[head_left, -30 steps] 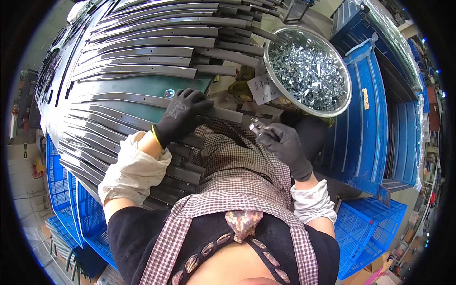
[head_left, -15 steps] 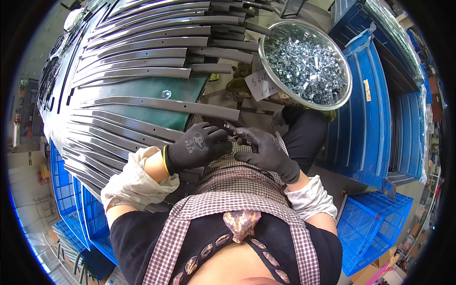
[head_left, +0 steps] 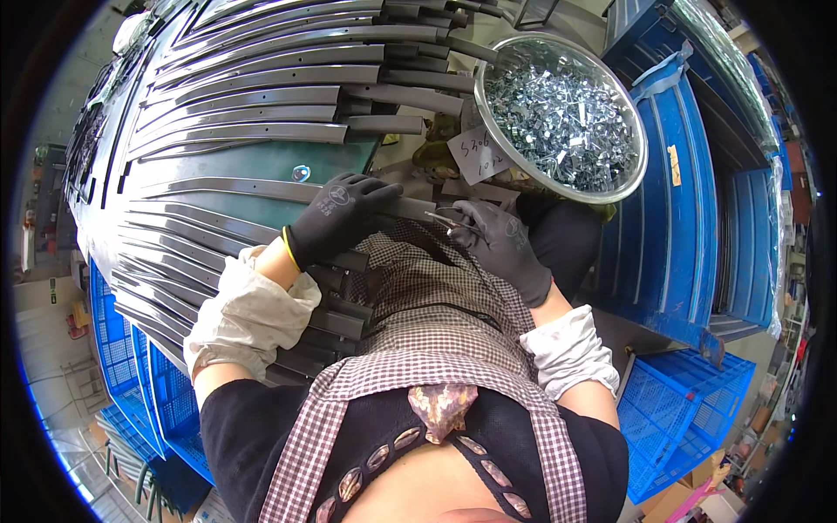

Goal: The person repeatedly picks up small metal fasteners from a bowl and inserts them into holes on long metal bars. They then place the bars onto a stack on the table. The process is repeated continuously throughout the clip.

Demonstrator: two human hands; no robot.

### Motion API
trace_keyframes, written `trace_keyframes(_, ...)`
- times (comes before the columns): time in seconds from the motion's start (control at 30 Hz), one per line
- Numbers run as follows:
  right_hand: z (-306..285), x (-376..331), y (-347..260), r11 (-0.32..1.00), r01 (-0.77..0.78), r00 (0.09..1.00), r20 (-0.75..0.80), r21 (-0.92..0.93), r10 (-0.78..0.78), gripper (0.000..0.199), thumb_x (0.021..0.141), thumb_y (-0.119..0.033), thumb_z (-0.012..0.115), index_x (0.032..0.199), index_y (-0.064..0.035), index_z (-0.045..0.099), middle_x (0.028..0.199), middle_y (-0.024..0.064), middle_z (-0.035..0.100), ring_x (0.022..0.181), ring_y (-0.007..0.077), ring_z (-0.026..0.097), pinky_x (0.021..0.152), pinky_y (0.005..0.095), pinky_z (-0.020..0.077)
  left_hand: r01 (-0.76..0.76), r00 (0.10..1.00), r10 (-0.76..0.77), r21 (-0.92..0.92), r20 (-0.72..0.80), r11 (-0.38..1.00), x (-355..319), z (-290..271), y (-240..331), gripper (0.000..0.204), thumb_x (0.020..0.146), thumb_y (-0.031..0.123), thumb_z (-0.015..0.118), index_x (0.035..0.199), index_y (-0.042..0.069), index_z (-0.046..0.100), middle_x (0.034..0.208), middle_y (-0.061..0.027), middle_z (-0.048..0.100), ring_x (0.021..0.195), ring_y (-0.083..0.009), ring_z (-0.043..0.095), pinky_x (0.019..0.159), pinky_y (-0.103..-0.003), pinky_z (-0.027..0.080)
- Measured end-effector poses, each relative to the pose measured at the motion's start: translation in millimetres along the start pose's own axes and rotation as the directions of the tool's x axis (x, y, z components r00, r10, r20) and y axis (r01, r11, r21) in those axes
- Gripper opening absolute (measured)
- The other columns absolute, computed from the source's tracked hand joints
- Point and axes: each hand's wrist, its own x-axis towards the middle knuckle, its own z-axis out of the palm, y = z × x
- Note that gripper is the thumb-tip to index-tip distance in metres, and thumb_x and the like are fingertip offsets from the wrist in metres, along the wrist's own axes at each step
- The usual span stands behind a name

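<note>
A long dark grey strip [head_left: 253, 187] reaches from the table to in front of my lap. My left hand [head_left: 336, 216], in a black glove, is closed over it near its right end. At that end is my right hand [head_left: 504, 248], also gloved in black, its fingers pinched on a small metal clip [head_left: 444, 218]. The clip is close to the strip's tip; I cannot tell whether it touches. More grey strips [head_left: 261, 113] lie side by side beyond my hands, and others run under my left forearm.
A round clear bowl [head_left: 641, 139] full of small shiny metal clips stands at the far right, beside a paper card [head_left: 475, 157]. A blue metal bin [head_left: 671, 209] is to the right, above a blue plastic crate [head_left: 689, 418]. Green table surface [head_left: 261, 170] shows between the strips.
My left hand has moved up and onto the strip's end, which has shifted slightly. My right hand has moved up and right, bringing the metal clip to the strip's tip.
</note>
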Motion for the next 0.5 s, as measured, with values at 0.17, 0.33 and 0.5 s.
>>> trace_keyframes(0.17,1,8,7,0.997,0.078,0.997,-0.004,-0.021,-0.078,0.042,0.089,-0.016,0.075,0.127,-0.0054,0.061,0.097,0.0136,0.068,0.08,0.0273,0.069,0.07,0.0372,0.0541,0.0,1.0,0.001,-0.043,0.023,0.999,6,3,-5,0.052,0.078,0.019,0.079,0.126,0.007,0.064,0.109,-0.0125,0.07,0.1,-0.036,0.066,0.089,-0.046,0.05)
trace_keyframes(0.33,14,15,11,0.981,0.19,0.982,-0.007,0.031,-0.19,0.035,0.089,-0.014,0.074,0.121,-0.0053,0.063,0.094,0.0117,0.069,0.08,0.0253,0.068,0.072,0.0359,0.0549,-0.032,0.998,0.035,-0.066,0.047,0.997,6,6,-5,0.049,0.077,0.019,0.079,0.123,0.008,0.065,0.1,-0.012,0.069,0.091,-0.035,0.065,0.08,-0.044,0.052)
trace_keyframes(0.5,25,29,28,0.925,0.076,0.993,0.06,0.372,-0.105,0.027,0.093,-0.023,0.072,0.113,-0.0046,0.067,0.095,0.01,0.07,0.081,0.0243,0.069,0.073,0.0338,0.0542,-0.046,0.998,0.048,-0.064,0.028,0.997,7,4,-1,0.048,0.078,0.019,0.079,0.123,0.009,0.066,0.094,-0.0125,0.068,0.083,-0.0343,0.065,0.072,-0.044,0.052)
